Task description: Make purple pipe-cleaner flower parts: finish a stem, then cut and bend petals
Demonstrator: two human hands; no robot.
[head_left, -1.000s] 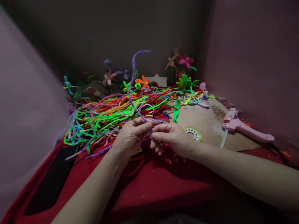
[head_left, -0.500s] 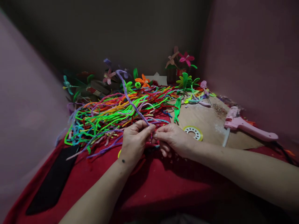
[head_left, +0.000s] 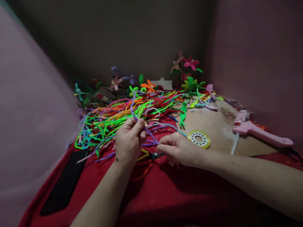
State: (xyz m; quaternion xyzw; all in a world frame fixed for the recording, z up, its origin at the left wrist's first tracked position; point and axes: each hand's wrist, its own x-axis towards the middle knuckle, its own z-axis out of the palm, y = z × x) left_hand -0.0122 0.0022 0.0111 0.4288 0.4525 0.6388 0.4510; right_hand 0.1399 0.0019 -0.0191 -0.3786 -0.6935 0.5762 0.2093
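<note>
My left hand (head_left: 129,142) is closed in a pinch on a purple pipe cleaner (head_left: 149,133). It runs down and to the right to my right hand (head_left: 176,148), which pinches its other end. Its upper part bends over into the big pile of coloured pipe cleaners (head_left: 118,116) just behind my hands. Both hands hover above a red cloth (head_left: 165,189). Under them lies a pair of scissors (head_left: 153,155) with yellow handles, partly hidden.
A wooden board (head_left: 213,126) lies at the right with a yellow tape roll (head_left: 199,139) and a pink glue gun (head_left: 258,132) on it. Finished pipe-cleaner flowers (head_left: 189,63) stand along the back wall. A black strip (head_left: 63,186) lies at the left on the cloth.
The purple pipe cleaner, which stood up high, has been bent down towards the pile. My hands have drawn apart, the left one up and left, stretching a length between them.
</note>
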